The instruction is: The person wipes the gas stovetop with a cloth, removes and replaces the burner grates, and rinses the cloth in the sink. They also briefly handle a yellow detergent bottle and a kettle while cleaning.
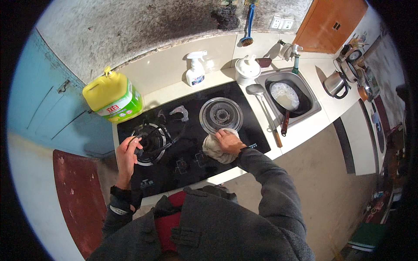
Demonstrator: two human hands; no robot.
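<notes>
A black glass gas cooktop [191,126] lies before me, with a round burner at each side. My left hand [126,155] is closed on the edge of a black pan support [167,145], which is over the left burner [152,138]. My right hand [229,141] presses a crumpled grey-beige cloth [213,149] onto the glass at the near edge of the right burner [221,114]. The right burner's ring is bare, with no pan support on it. A pale whitish smear [179,114] shows on the glass between the burners.
Behind the cooktop stand a large yellow-green jug [109,96], a white spray bottle [195,69] and a lidded white pot [247,69]. A spatula [264,111] lies beside the sink [320,106], which holds a dark wok [305,104]. Farther right is a steel kettle [334,84].
</notes>
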